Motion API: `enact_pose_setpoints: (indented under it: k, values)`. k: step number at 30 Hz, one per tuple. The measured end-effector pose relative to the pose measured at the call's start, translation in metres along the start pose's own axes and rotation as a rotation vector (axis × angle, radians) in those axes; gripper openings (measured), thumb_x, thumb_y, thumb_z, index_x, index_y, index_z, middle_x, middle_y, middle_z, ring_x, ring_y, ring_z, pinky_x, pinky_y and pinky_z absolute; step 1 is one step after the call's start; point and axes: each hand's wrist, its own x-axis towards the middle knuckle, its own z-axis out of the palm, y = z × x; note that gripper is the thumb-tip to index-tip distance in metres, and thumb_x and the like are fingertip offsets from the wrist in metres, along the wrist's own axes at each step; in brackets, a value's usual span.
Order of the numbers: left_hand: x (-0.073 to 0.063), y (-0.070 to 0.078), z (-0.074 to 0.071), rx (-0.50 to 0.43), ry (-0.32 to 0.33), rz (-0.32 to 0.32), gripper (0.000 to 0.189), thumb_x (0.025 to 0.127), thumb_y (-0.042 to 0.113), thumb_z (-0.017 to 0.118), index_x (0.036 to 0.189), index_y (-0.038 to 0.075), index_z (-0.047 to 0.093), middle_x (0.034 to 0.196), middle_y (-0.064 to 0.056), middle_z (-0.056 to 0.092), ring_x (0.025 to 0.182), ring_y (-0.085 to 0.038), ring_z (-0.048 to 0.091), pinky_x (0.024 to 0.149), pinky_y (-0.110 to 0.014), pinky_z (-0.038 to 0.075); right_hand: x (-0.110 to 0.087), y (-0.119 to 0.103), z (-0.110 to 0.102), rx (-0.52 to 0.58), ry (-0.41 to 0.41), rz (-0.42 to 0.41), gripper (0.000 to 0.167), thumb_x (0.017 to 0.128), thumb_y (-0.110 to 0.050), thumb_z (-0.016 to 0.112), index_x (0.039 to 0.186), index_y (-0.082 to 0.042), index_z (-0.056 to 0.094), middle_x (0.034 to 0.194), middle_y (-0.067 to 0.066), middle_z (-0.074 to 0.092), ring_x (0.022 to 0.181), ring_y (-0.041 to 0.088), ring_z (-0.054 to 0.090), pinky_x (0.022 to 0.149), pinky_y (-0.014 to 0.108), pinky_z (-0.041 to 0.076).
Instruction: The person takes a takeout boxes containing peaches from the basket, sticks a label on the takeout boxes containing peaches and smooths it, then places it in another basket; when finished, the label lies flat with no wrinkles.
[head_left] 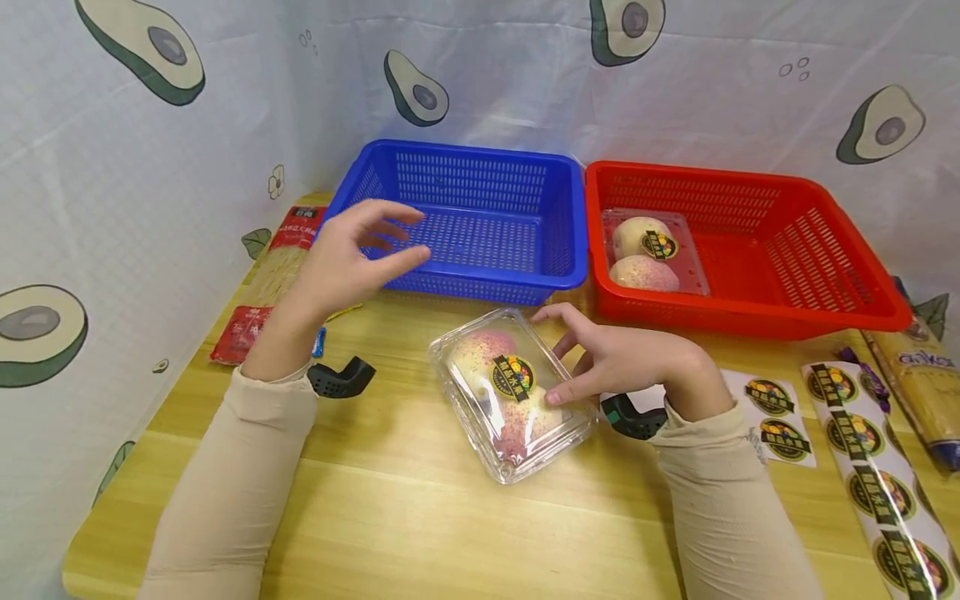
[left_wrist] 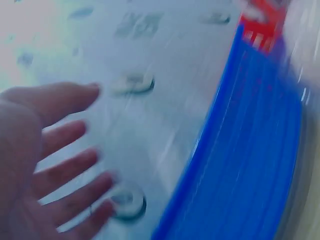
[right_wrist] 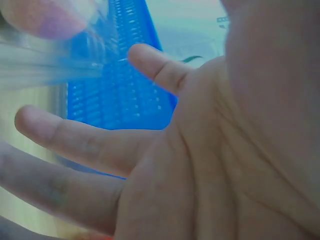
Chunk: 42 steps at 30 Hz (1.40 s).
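A clear plastic clamshell box (head_left: 480,421) with pink-and-cream speckled fruit and a round black label (head_left: 513,378) is at the middle of the wooden table. My right hand (head_left: 626,358) is at its right side, fingers spread and loosely bent, thumb over the lid; whether the thumb touches is unclear. In the right wrist view, the box's edge (right_wrist: 45,67) shows beyond the spread fingers. My left hand (head_left: 352,254) hovers by the front left of a blue basket (head_left: 468,282), holding nothing. Its fingers (left_wrist: 70,167) are apart in the left wrist view.
Right of the blue basket stands a red basket (head_left: 750,312), holding another fruit box (head_left: 693,250). Label sheets (head_left: 780,417) and a label strip (head_left: 870,467) lie at the right, beside a yellow package (head_left: 918,375). Red packets (head_left: 243,332) lie at the left.
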Motion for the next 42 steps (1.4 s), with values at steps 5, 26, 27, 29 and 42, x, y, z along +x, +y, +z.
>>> enact_pose_setpoints:
  k: [5, 26, 27, 29, 42]
  values:
    - [0.0, -0.031, -0.027, -0.043, 0.231, -0.194, 0.06, 0.089, 0.033, 0.079, 0.142, 0.018, 0.057, 0.147, 0.001, 0.046, 0.132, -0.02, 0.043, 0.108, -0.043, 0.039, 0.006, -0.002, 0.004, -0.001, -0.071, -0.014, 0.101, 0.083, -0.033, 0.085, 0.152, -0.026, 0.012, 0.132, 0.022, 0.046, 0.097, 0.027, 0.065, 0.084, 0.039, 0.055]
    - [-0.001, -0.082, -0.033, -0.329, 0.004, -0.635, 0.089, 0.089, 0.041, 0.078, 0.16, 0.039, 0.025, 0.164, -0.011, 0.02, 0.139, -0.035, 0.039, 0.113, -0.047, 0.034, 0.032, -0.009, 0.029, -0.055, 0.009, -0.235, 0.098, 0.081, -0.033, 0.087, 0.146, -0.012, 0.016, 0.086, 0.013, 0.05, 0.078, 0.024, 0.049, 0.069, 0.032, 0.043]
    - [-0.001, -0.082, -0.032, -0.334, 0.002, -0.639, 0.088, 0.089, 0.04, 0.077, 0.16, 0.039, 0.024, 0.164, -0.011, 0.02, 0.139, -0.035, 0.039, 0.113, -0.047, 0.035, 0.033, -0.009, 0.031, -0.045, 0.02, -0.255, 0.098, 0.08, -0.032, 0.088, 0.146, -0.013, 0.017, 0.088, 0.014, 0.05, 0.082, 0.025, 0.048, 0.072, 0.033, 0.043]
    - [-0.001, -0.082, -0.033, -0.343, -0.002, -0.642, 0.088, 0.089, 0.039, 0.077, 0.16, 0.038, 0.024, 0.164, -0.011, 0.019, 0.14, -0.035, 0.038, 0.113, -0.048, 0.035, 0.035, -0.013, 0.033, -0.025, 0.043, -0.275, 0.097, 0.078, -0.03, 0.089, 0.146, -0.017, 0.021, 0.091, 0.015, 0.049, 0.085, 0.026, 0.047, 0.074, 0.035, 0.043]
    - [0.0, -0.086, -0.035, -0.345, -0.024, -0.634, 0.091, 0.088, 0.041, 0.078, 0.161, 0.035, 0.023, 0.163, -0.014, 0.021, 0.139, -0.036, 0.038, 0.112, -0.051, 0.035, 0.04, -0.036, 0.047, 0.139, 0.179, -0.301, 0.092, 0.071, -0.02, 0.093, 0.151, -0.022, 0.046, 0.088, 0.005, 0.046, 0.077, 0.022, 0.042, 0.066, 0.031, 0.036]
